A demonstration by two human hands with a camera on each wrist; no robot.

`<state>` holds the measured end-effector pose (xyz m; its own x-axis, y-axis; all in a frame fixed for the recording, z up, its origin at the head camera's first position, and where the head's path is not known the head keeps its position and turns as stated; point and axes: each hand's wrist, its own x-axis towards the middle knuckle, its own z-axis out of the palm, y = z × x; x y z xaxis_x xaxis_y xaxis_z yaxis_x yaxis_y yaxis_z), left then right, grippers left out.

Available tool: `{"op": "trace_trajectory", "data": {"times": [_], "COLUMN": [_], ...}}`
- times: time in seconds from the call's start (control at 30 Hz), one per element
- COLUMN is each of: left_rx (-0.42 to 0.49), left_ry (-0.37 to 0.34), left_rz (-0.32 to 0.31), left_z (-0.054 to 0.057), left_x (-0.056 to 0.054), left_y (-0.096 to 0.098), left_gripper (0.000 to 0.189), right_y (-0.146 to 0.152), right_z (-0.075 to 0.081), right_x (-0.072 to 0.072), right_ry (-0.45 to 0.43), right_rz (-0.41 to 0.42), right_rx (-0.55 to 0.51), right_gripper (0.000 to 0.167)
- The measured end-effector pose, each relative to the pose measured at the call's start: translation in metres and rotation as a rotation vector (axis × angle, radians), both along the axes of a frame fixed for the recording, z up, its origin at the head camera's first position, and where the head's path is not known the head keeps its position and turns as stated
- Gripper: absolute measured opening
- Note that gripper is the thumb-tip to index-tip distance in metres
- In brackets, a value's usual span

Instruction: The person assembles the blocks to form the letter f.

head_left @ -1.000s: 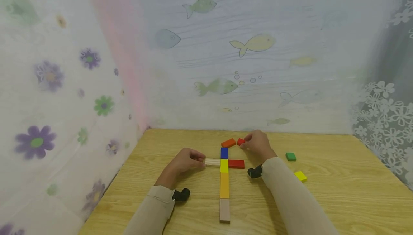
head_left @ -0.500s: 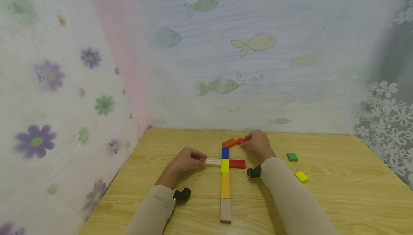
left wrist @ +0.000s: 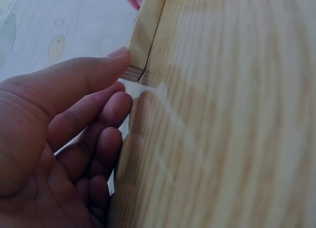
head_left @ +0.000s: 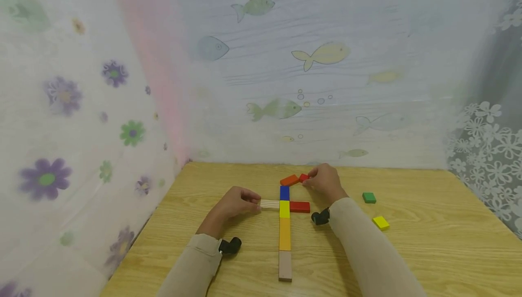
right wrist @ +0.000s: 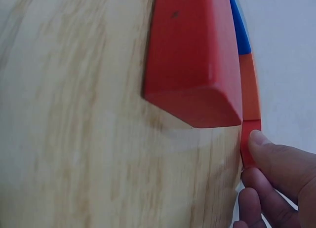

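My left hand [head_left: 236, 204] holds the outer end of a plain wooden block [head_left: 270, 204] between thumb and fingers; in the left wrist view the thumb lies at the corner of that block [left wrist: 145, 35]. My right hand [head_left: 325, 181] pinches a small red block [head_left: 303, 178] at the back of the table. Its left end meets a slanted orange block [head_left: 289, 180], as the right wrist view shows. Below the orange one runs a column of flat blocks: blue [head_left: 284, 193], yellow [head_left: 284, 209], long yellow-orange [head_left: 284, 233] and brownish [head_left: 285, 265]. A longer red block [head_left: 299, 207] extends right from the yellow one.
To the right of my right forearm lie a loose green block [head_left: 369, 198] and a loose yellow block [head_left: 381, 223]. The wooden table [head_left: 428, 242] ends at a wall covering [head_left: 228, 143] printed with fish. A flowered covering [head_left: 81, 161] borders the left side.
The small red block in my right hand has shifted slightly left, closing the narrow gap to the orange block. My left hand stays in place at the plain block.
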<state>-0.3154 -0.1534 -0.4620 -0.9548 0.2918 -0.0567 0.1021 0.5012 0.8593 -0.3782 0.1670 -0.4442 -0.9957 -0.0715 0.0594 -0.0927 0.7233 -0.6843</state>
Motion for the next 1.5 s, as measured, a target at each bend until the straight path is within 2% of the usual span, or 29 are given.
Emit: {"op": "trace_trajectory", "data": {"times": [0.17, 0.33, 0.5, 0.7, 0.83, 1.0, 1.5], "left_rx": [0.005, 0.011, 0.008, 0.008, 0.007, -0.002, -0.018], "left_ry": [0.000, 0.000, 0.000, 0.001, 0.002, 0.006, 0.021], "left_rz": [-0.004, -0.005, -0.007, -0.009, -0.010, -0.003, -0.008], "left_z": [-0.001, -0.002, -0.001, 0.000, 0.001, 0.002, 0.003], "left_x": [-0.001, 0.000, 0.000, -0.001, 0.000, 0.002, 0.002], "left_y": [-0.001, -0.001, -0.002, -0.001, 0.000, 0.000, 0.001], "left_gripper": [0.035, 0.035, 0.034, 0.034, 0.033, 0.034, 0.033], "right_y": [-0.001, -0.001, 0.003, 0.020, 0.034, 0.051, 0.112], "right_z": [0.000, 0.001, 0.004, 0.008, 0.011, 0.017, 0.028], "right_x": [0.001, 0.001, 0.003, 0.008, 0.014, 0.024, 0.057], "right_ry": [-0.004, -0.044, -0.051, -0.012, 0.025, 0.058, 0.109], "right_rz": [-0.009, -0.009, 0.029, 0.073, 0.099, 0.130, 0.115], "right_rx": [-0.014, -0.006, 0.052, 0.136, 0.175, 0.148, 0.069], "right_gripper": [0.036, 0.039, 0.041, 0.046, 0.052, 0.055, 0.056]}}
